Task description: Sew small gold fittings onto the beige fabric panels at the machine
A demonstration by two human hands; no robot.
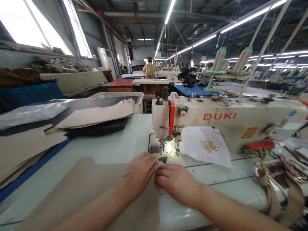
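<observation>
Where the tan fabric panel (91, 189) narrows to its far edge, both hands press it flat on the pale green table (120, 141), just short of the needle. The left hand (139, 173) lies palm down on the panel with fingers curled toward the edge, and the right hand (176, 181) rests beside it, fingertips nearly touching the left's, pinching or pressing the same edge; whether it truly grips the cloth I cannot tell. Directly beyond the fingertips, the presser foot (164, 149) stands over the lit needle plate of the cream DUKI sewing machine (221, 118), whose body runs off past the right hand. Just beyond the right hand, under the machine's arm, lies a white sheet (199, 150) bearing a small heap of gold metal pieces (209, 146). Far beyond the left hand sits a stack of cut panels (96, 117), beige over dark. Tan straps (274, 192) hang off to the outside of the right forearm.
</observation>
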